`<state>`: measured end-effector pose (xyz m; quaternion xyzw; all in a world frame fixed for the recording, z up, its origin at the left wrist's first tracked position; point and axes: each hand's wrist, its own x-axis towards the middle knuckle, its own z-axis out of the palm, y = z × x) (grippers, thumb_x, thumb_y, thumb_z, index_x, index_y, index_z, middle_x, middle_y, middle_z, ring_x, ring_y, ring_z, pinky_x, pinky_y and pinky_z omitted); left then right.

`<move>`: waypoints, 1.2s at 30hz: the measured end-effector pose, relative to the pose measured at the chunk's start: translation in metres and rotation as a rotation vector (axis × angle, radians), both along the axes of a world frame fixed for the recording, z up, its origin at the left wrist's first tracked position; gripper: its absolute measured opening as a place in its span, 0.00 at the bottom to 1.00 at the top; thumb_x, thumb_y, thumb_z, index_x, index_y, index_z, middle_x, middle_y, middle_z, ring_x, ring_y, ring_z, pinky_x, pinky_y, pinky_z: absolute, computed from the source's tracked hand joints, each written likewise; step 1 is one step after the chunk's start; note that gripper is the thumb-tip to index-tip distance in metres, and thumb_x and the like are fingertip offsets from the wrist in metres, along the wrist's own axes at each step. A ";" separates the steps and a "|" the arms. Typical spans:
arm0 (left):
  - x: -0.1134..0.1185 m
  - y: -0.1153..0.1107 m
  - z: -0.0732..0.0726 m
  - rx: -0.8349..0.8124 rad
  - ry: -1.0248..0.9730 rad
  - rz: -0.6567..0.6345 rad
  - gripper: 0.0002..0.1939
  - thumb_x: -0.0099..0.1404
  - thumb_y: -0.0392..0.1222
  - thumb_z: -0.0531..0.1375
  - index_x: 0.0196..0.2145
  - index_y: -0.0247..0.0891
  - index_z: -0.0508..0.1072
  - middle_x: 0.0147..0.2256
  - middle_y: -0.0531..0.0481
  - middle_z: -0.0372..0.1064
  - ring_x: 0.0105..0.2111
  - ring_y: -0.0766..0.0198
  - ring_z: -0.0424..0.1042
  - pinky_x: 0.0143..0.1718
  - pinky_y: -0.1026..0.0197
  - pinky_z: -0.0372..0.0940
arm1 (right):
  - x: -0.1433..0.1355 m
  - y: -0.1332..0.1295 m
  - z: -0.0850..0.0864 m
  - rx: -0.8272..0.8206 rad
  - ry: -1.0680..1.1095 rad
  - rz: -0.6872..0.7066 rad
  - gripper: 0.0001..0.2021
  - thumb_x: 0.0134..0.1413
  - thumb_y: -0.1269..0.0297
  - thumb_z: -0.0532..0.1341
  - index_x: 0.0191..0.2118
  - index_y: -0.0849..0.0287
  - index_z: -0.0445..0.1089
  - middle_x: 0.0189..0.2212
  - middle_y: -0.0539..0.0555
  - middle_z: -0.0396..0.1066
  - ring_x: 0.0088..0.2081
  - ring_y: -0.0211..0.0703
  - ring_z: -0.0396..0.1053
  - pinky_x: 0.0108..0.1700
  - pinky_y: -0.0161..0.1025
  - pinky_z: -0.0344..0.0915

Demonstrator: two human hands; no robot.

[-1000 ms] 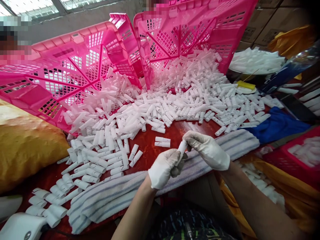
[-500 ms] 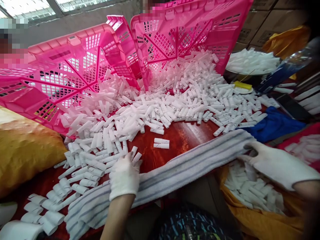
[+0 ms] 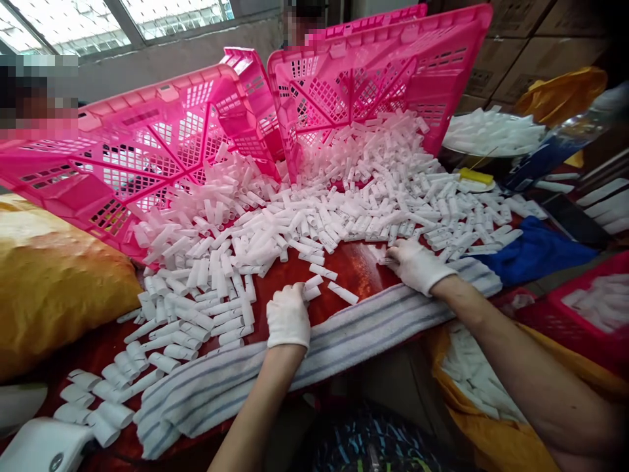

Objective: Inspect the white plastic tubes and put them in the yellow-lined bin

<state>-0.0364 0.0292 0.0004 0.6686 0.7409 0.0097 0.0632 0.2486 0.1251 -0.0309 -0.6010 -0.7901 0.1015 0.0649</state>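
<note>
Short white plastic tubes (image 3: 314, 213), some with thin dark marks, lie heaped across a red tabletop (image 3: 275, 278). My left hand (image 3: 289, 318), in a white glove, is closed at the front middle, its fingertips on a pair of tubes (image 3: 313, 282). Just beyond it, two loose tubes (image 3: 343, 293) rest on bare tabletop. My right hand (image 3: 417, 265), also gloved, reaches to the near edge of the heap with its fingers pinched on tubes (image 3: 379, 253), partly hidden by the glove. A striped towel (image 3: 354, 334) runs along the table's front edge, beneath both wrists.
Two tilted pink crates (image 3: 171, 141) back the heap. A yellow sack (image 3: 59, 288) bulges at the left. On the right are a blue cloth (image 3: 545, 252), a plate of white pieces (image 3: 491, 134) and a yellow bag (image 3: 472, 419) holding more. People stand behind the crates.
My right hand has moved from above the yellow bag to the tubes on the table. My left hand has shifted right to the loose tubes. The view has shifted slightly.
</note>
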 end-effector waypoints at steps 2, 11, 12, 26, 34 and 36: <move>0.000 0.003 -0.001 0.012 -0.051 -0.005 0.17 0.65 0.37 0.53 0.51 0.37 0.71 0.39 0.40 0.71 0.40 0.49 0.70 0.40 0.53 0.61 | -0.015 -0.005 -0.004 -0.009 0.267 -0.081 0.11 0.57 0.58 0.56 0.35 0.60 0.70 0.33 0.58 0.71 0.34 0.45 0.68 0.40 0.42 0.64; -0.011 0.004 -0.001 0.254 -0.734 0.029 0.13 0.66 0.45 0.55 0.42 0.37 0.73 0.41 0.46 0.69 0.41 0.60 0.70 0.44 0.60 0.64 | -0.083 -0.046 0.025 -0.132 1.584 -0.187 0.18 0.43 0.62 0.69 0.39 0.53 0.61 0.26 0.44 0.69 0.23 0.34 0.67 0.27 0.34 0.65; -0.007 0.002 0.000 0.224 -0.841 0.016 0.13 0.66 0.46 0.55 0.42 0.37 0.72 0.40 0.47 0.70 0.41 0.61 0.70 0.45 0.60 0.64 | -0.088 -0.049 0.033 -0.165 1.630 -0.183 0.19 0.42 0.62 0.70 0.38 0.53 0.61 0.26 0.44 0.70 0.23 0.34 0.67 0.25 0.33 0.64; 0.019 0.004 0.006 0.077 -1.806 0.345 0.29 0.48 0.42 0.71 0.44 0.41 0.61 0.35 0.54 0.70 0.30 0.67 0.74 0.35 0.62 0.68 | -0.095 -0.067 0.046 -0.227 1.766 -0.154 0.19 0.44 0.65 0.70 0.37 0.52 0.58 0.27 0.44 0.74 0.27 0.40 0.75 0.31 0.40 0.71; 0.041 -0.005 0.010 -0.069 -2.188 0.347 0.22 0.52 0.42 0.70 0.39 0.38 0.64 0.37 0.52 0.69 0.31 0.71 0.73 0.38 0.67 0.65 | -0.104 -0.066 0.048 -0.177 1.844 -0.226 0.18 0.44 0.62 0.70 0.36 0.52 0.59 0.24 0.43 0.73 0.23 0.36 0.70 0.25 0.34 0.63; 0.039 -0.004 0.011 -0.023 -2.177 0.378 0.21 0.53 0.41 0.70 0.39 0.37 0.65 0.37 0.52 0.69 0.32 0.72 0.72 0.40 0.67 0.65 | -0.101 -0.067 0.048 -0.241 1.767 -0.269 0.19 0.42 0.60 0.71 0.36 0.53 0.61 0.24 0.44 0.73 0.19 0.34 0.65 0.21 0.32 0.58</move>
